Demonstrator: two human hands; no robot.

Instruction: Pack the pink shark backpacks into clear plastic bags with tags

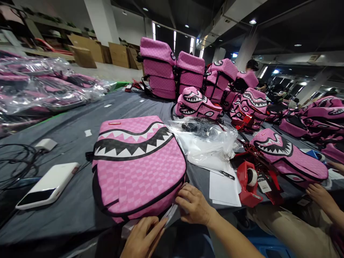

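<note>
A pink checkered backpack (142, 175) with a black-and-white shark-mouth print lies face up in front of me, its bottom edge toward me. My left hand (146, 236) is closed on a piece of clear plastic (170, 214) just below that edge. Close to the backpack's lower right corner, my right hand (195, 204) pinches the same plastic, its fingers curled near the fabric. How far the plastic reaches beneath the backpack is hidden.
Clear plastic bags (204, 139), white paper (223, 188), a pen (227, 175) and a red tape dispenser (245, 186) lie to the right. A co-worker's hand (321, 197) touches another backpack (292, 154). A white power bank (49, 184) rests left; stacked backpacks (158, 68) stand behind.
</note>
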